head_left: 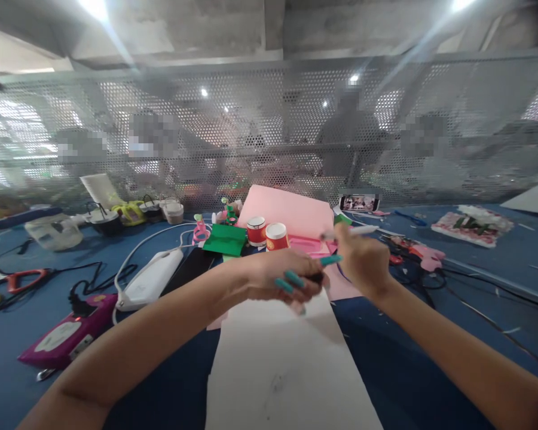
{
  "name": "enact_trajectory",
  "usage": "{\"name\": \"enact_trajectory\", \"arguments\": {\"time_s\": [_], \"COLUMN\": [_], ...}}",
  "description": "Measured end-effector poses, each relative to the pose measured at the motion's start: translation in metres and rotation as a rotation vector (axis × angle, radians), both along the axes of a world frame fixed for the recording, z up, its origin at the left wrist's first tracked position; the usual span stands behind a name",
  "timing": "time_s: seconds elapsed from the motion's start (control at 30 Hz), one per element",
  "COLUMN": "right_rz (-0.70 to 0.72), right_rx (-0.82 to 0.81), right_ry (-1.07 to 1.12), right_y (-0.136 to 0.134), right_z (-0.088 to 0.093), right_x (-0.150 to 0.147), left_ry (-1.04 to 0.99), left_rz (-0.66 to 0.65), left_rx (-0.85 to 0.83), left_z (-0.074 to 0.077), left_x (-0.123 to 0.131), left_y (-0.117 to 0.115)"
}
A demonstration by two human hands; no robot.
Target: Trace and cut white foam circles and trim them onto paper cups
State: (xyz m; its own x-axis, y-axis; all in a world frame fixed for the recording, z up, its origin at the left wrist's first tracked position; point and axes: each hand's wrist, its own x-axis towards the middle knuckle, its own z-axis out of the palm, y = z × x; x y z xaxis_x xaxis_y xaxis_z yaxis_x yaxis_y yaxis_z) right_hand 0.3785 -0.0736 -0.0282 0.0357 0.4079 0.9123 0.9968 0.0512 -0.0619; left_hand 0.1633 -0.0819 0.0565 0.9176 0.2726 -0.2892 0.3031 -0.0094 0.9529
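My left hand, with teal nails, hovers over the top of a long white paper sheet. Its fingers are curled, and a small dark patch shows among them; blur hides what they hold. Just right of it, my right hand is closed around a slim white pen that points left. Behind the hands stand two red and white paper cups. A folded pink card rises behind them, with more pink pieces beside my right hand.
Left are a green paper piece, a white power bank, a magenta power strip and orange-handled scissors. A propped phone and pink glue gun lie right. Cables cross the blue table; a perforated metal screen stands behind.
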Motion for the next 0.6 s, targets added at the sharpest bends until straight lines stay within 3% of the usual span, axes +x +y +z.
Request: {"name": "enact_trajectory", "arguments": {"time_s": [0.03,0.1,0.17,0.23,0.33,0.4,0.5,0.6], "right_rz": [-0.097,-0.148,0.024,0.402,0.923,1.124,1.183,1.188], "right_rx": [0.045,0.068,0.116,0.04,-0.113,-0.212,-0.198,-0.199], "right_ry": [0.108,0.211,0.317,0.424,0.72,0.967,1.197,1.249], "right_y": [0.001,0.0,-0.005,-0.011,-0.017,-0.017,-0.013,-0.012], "right_z": [0.001,0.002,0.002,-0.001,-0.009,-0.015,-0.019,-0.02], "right_x": [0.009,0.025,0.03,0.021,-0.007,-0.023,-0.032,-0.031], "left_ry": [0.008,-0.126,-0.236,-0.234,-0.201,-0.245,-0.299,-0.284], "left_rz": [-0.001,0.139,0.375,0.49,0.433,0.333,0.296,0.301], "left_rx": [-0.011,0.081,0.291,0.431,0.374,0.283,0.297,0.359], "left_z": [0.004,0.008,0.005,-0.008,-0.036,-0.052,-0.062,-0.062], "left_x": [-0.003,-0.006,-0.006,-0.001,0.006,0.007,0.003,-0.001], "left_y": [-0.004,-0.005,0.008,0.033,0.071,0.086,0.092,0.091]}}
